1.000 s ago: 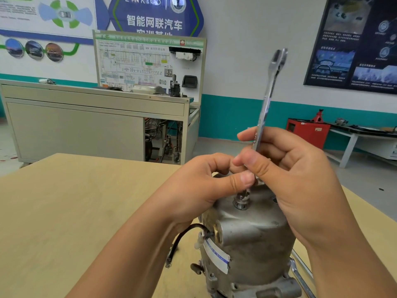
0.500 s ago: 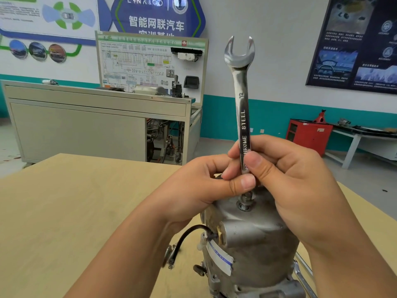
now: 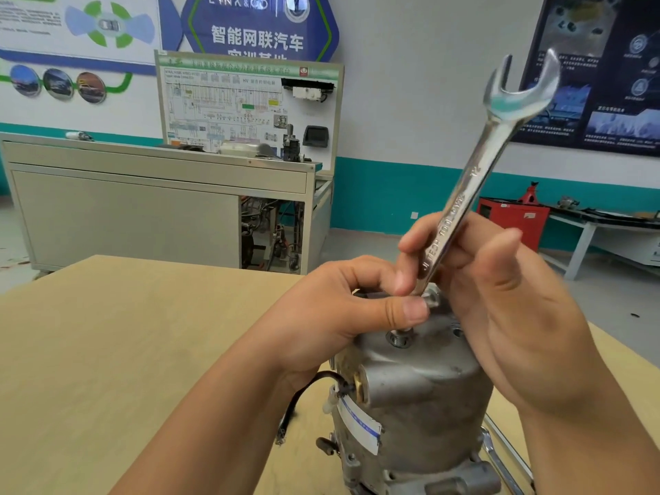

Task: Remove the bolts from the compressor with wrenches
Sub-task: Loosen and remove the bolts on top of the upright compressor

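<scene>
Atop the compressor (image 3: 421, 405), left hand (image 3: 332, 316) and right hand (image 3: 507, 316) clamp fingers on the tilted wrench (image 3: 475, 173); lean risks slipping off the bolt (image 3: 401, 338).

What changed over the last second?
The wrench swung from near upright to leaning right, open end still up, turning on the bolt. Right hand and left hand kept gripping it; the compressor stayed put on the table.

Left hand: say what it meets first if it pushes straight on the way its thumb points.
The left hand points rightward at the wrench, whose lower end sits on the bolt right at the thumb tip; that comes first. Behind it, probably, the palm of the right hand; depth is unclear.
</scene>
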